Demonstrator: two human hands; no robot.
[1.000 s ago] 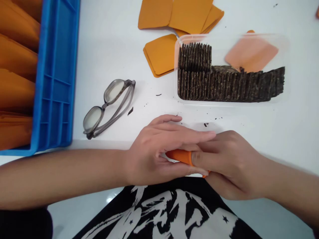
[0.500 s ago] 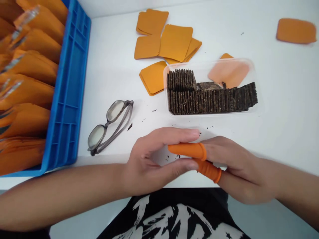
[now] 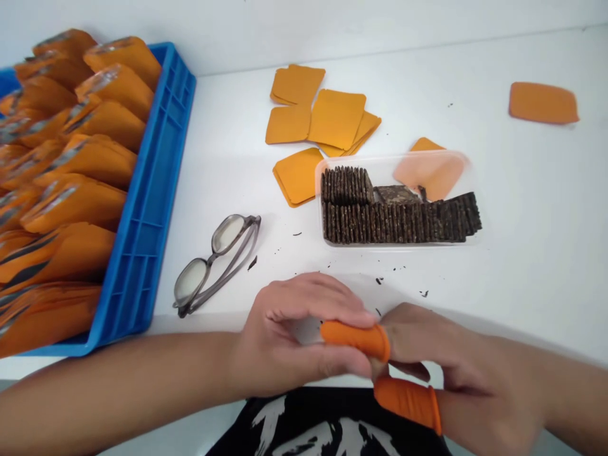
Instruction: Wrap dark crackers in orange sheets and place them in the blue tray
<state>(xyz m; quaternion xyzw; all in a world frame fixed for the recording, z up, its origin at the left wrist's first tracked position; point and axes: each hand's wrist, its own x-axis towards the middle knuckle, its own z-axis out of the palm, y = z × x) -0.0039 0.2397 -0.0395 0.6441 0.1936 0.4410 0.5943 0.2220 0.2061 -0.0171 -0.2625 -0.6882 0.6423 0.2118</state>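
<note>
My left hand (image 3: pixel 285 339) has its fingers and thumb closed around an orange finger cot (image 3: pixel 356 339) that covers the index finger of my right hand (image 3: pixel 475 361). A second orange finger cot (image 3: pixel 408 403) sits on my right thumb, which is held apart from the index finger. Nothing shows between the right thumb and index finger. Beyond the hands is a clear plastic tub (image 3: pixel 387 172) with rows of thin, dark brown square pieces (image 3: pixel 380 223) standing on edge. One such piece lies flat behind the front row.
Orange pouches (image 3: pixel 337 117) lie in loose stacks behind the tub, and another orange pouch (image 3: pixel 544 102) is at far right. Folded glasses (image 3: pixel 209 259) rest at left beside a blue crate (image 3: pixel 142 253) packed with filled orange pouches. Dark crumbs (image 3: pixel 379 280) dot the white table.
The view has tilted up, showing more of the crate and wall. My right thumb has moved down, away from my left hand and from the right index finger. The left fingers have closed onto the index cot.
</note>
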